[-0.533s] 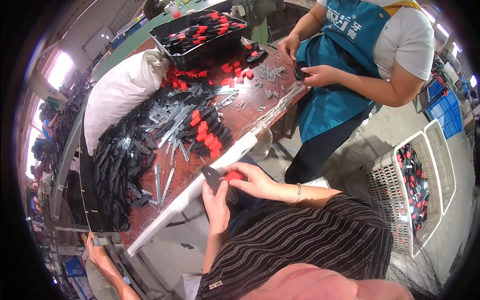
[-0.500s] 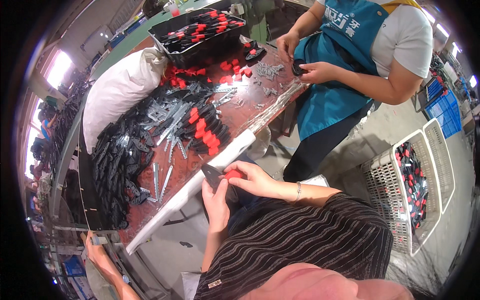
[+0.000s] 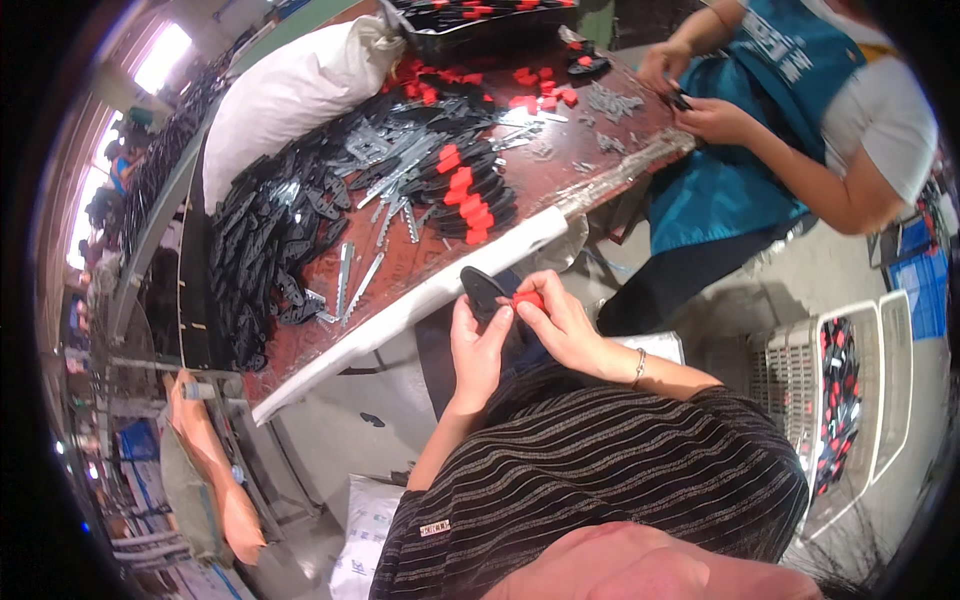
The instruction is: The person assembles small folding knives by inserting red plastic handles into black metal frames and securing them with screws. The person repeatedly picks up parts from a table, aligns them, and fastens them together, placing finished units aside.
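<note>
My left hand (image 3: 474,352) pinches a flat black plastic casing (image 3: 482,286) with a rounded end, held in front of the table's near edge. A small red plastic piece (image 3: 528,299) is between the fingers of my right hand (image 3: 568,328), right beside the casing. Whether the red piece is fixed to the casing I cannot tell, as fingers cover the joint. On the table beyond lie a row of black casings with red pieces (image 3: 465,200), several toothed metal blades (image 3: 346,272) and a large heap of black casings (image 3: 250,250).
A white sack (image 3: 290,110) rests behind the heap. Loose red pieces (image 3: 545,88) and small metal parts (image 3: 612,100) lie near a co-worker's hands (image 3: 700,115). A black bin (image 3: 480,40) stands at the back, a white crate (image 3: 785,375) at right. White padding (image 3: 420,305) covers the table edge.
The whole view has shifted, so the table and hands sit further right. The black casing has turned to show more of its broad face. Both hands keep their hold.
</note>
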